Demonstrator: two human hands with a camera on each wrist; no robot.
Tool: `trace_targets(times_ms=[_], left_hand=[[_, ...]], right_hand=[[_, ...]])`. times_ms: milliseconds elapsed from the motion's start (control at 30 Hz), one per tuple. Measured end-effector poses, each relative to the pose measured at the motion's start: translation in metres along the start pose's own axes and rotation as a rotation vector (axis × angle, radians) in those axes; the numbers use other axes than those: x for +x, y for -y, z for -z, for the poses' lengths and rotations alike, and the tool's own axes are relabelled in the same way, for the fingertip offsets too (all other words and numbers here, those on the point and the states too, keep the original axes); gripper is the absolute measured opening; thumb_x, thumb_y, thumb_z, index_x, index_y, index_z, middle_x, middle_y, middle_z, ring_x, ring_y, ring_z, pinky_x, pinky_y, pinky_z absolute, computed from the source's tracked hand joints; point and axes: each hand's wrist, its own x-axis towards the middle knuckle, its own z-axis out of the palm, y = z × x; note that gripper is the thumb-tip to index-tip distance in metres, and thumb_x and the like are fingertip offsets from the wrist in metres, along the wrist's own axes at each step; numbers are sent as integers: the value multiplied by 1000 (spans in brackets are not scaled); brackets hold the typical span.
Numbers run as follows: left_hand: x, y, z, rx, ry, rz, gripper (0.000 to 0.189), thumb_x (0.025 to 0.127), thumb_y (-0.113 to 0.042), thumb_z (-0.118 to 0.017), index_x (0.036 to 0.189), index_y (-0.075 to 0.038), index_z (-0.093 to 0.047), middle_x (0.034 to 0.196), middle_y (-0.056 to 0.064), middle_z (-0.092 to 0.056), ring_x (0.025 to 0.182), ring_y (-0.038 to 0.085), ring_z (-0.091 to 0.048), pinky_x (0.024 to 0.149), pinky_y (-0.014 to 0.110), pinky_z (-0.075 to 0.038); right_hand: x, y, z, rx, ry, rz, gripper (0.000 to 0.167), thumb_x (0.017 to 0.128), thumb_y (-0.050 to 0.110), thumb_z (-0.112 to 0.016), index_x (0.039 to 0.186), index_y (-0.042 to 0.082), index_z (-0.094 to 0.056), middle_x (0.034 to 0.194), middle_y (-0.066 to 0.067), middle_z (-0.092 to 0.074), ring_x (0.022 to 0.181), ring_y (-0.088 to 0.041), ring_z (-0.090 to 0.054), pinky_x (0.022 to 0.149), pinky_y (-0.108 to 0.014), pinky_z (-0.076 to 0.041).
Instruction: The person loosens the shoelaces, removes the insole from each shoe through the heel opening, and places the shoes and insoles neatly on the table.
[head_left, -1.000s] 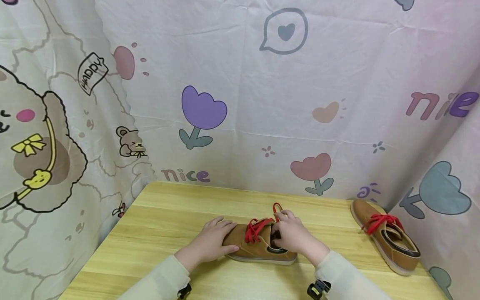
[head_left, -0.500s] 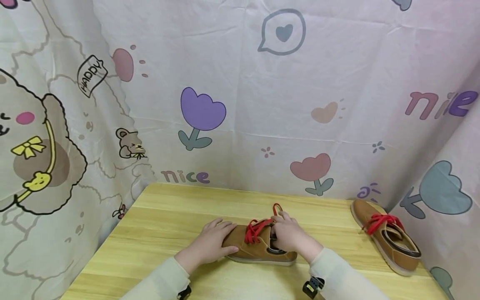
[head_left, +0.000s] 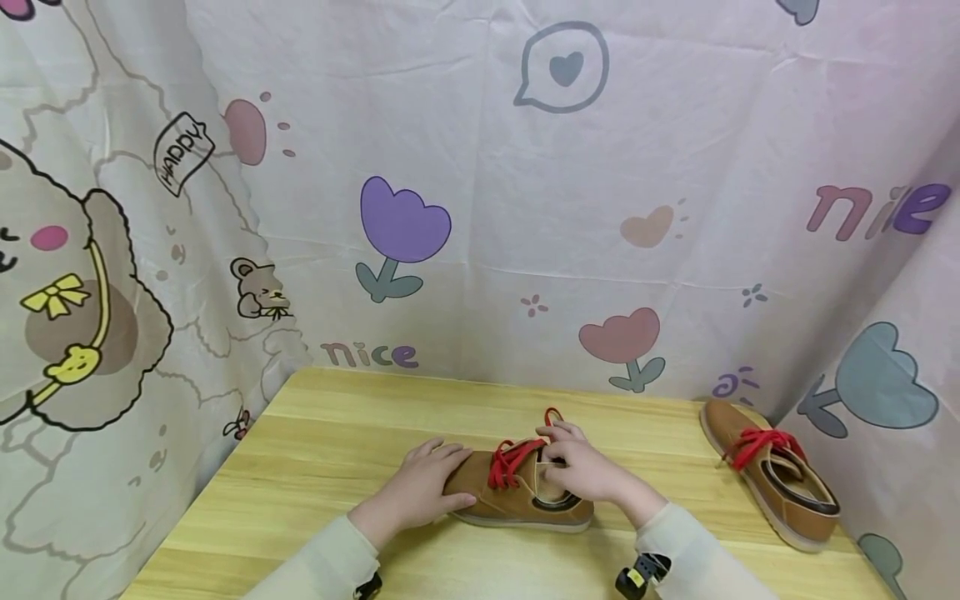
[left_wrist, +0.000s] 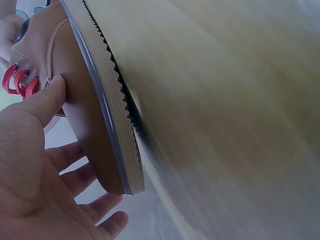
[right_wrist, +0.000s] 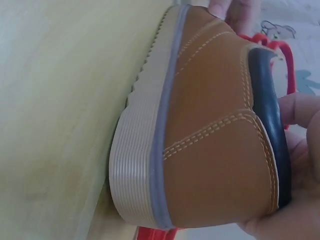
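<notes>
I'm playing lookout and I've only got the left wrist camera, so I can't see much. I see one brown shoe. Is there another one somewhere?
Observer: Yes, the head view shows a second brown shoe on the right side of the table.
Operator: Cool! What colour are the laces on that one?
Observer: Its laces are red.
Operator: And where's the other hand? I only get a tiny bit of it.
Observer: In the head view, the right hand is over the opening of your brown shoe, at the heel end.
</notes>
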Motion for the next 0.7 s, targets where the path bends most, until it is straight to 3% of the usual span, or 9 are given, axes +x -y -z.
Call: trace_targets(times_ms=[167,433,567,700], left_hand=[[0,0,-1,2,3,6,73,91,-53,-68,147,-9,-51,146,11,-52,138,46,-39,111,63,-29],[2,3,-3,-6,7,2,74,90,-55,-67,147,-10,-52,146,10,-53,137,45,-39,110,63,-29],[2,3,-3,-1,16,-1,73,91,-54,-67,147,-10,-52,147,9,-52,138,45,-39,110,63,-30],[2,1,-1,0,19,5,72,91,-52,-68,146,-9,-52,147,11,-52,138,45,-39,111,63,-29]], right_hand=[[-1,-5,3,143,-24,-23,22,90,10,-57,69,13,-55,148,-24,-44,144,-52,-20,108,-71,-23],[-4,-12,7,428,-33,-108,23,91,6,-53,70,2,-46,152,-23,-40,142,-47,-30,95,-44,-34],[-5,-16,9,469,-32,-133,26,92,6,-53,69,2,-43,153,-22,-40,145,-45,-26,97,-44,-34],[-6,-18,9,512,-34,-107,27,93,7,-52,70,-3,-45,151,-23,-41,144,-47,-26,100,-49,-32]])
